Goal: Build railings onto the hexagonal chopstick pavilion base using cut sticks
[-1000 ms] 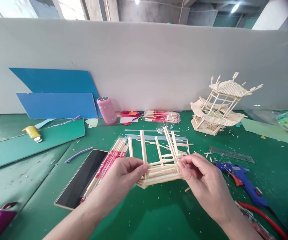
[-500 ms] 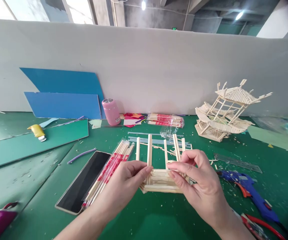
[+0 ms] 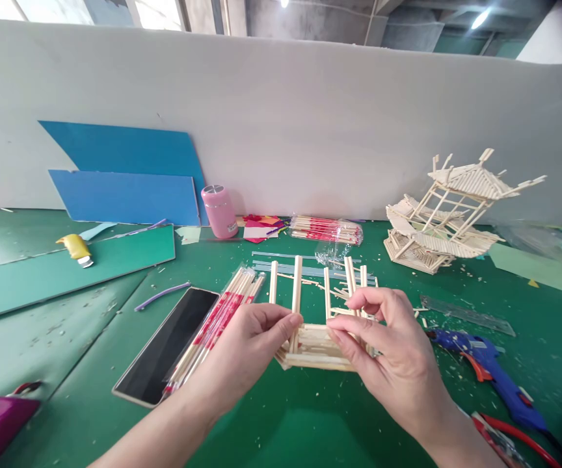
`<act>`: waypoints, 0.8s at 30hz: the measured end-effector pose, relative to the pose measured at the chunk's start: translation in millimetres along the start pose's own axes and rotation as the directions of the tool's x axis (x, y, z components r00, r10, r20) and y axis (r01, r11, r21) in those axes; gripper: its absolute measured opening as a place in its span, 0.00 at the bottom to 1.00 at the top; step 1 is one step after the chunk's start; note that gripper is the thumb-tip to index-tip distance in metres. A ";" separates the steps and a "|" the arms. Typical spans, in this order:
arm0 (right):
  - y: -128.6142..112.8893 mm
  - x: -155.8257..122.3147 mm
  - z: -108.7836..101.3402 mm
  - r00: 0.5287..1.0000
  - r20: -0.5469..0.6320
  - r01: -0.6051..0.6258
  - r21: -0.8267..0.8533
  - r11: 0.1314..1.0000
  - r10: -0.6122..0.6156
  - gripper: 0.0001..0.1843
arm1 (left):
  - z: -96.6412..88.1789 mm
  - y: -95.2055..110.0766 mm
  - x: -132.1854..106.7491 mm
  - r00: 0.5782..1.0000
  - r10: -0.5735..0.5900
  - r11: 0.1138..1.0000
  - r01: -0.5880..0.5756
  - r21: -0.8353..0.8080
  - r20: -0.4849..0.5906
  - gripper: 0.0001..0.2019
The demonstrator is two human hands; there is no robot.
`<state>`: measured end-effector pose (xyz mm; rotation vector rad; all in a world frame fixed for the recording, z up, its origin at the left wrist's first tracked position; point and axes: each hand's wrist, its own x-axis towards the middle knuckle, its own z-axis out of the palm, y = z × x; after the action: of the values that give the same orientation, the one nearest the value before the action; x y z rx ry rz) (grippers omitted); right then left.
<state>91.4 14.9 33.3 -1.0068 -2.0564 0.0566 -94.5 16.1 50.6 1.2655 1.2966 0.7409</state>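
Observation:
A small model of pale wooden sticks (image 3: 320, 359), with several upright posts on a slatted base, stands in front of me on the green table. My left hand (image 3: 261, 338) is closed at its left front corner, thumb and fingers gripping the lower part of a post (image 3: 297, 286). My right hand (image 3: 388, 338) pinches at the right side of the model, its fingertips by the foot of a thinner post (image 3: 327, 292). Whether a separate small piece sits between those fingertips is hidden. The right hand covers part of the base.
Left lie a phone (image 3: 164, 351), wrapped wooden sticks (image 3: 217, 318) and a yellow cutter (image 3: 75, 249). A blue glue gun (image 3: 495, 377) and red-handled pliers (image 3: 510, 432) lie right. Behind stand a pink bottle (image 3: 220, 213) and a stick pavilion (image 3: 441, 224).
The view has tilted down slightly. Both hands keep their places on the model, with only slight finger shifts.

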 end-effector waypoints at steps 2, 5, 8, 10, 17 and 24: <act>0.3 0.3 0.2 1.000 0.005 -0.010 -0.001 1.000 0.010 0.09 | 0.2 0.3 -0.5 1.000 -0.002 1.000 0.002 -0.011 -0.002 0.17; 0.7 0.8 -0.1 1.000 0.018 -0.019 0.009 1.000 0.019 0.08 | 0.6 0.0 -1.4 1.000 -0.004 1.000 0.004 -0.007 -0.013 0.16; 0.9 0.5 -0.3 1.000 0.015 -0.011 0.012 1.000 0.011 0.08 | 0.9 -0.9 -2.2 1.000 0.001 1.000 -0.001 -0.004 -0.012 0.16; 0.6 0.2 -0.3 1.000 0.010 -0.003 0.014 1.000 0.003 0.08 | 1.0 -1.3 -2.5 1.000 0.003 1.000 -0.003 -0.005 -0.009 0.17; -0.6 0.9 -0.7 1.000 0.023 -0.013 0.010 1.000 0.013 0.08 | 0.9 -0.1 -2.0 1.000 -0.006 1.000 0.006 -0.003 -0.009 0.17; 0.9 0.9 -0.7 1.000 0.013 -0.016 0.005 1.000 0.016 0.08 | 2.1 -0.6 -1.2 1.000 0.004 1.000 -0.004 -0.012 -0.010 0.17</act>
<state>92.1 15.9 34.1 -1.0224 -2.0588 0.0773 -92.9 14.3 50.0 1.2560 1.2964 0.7576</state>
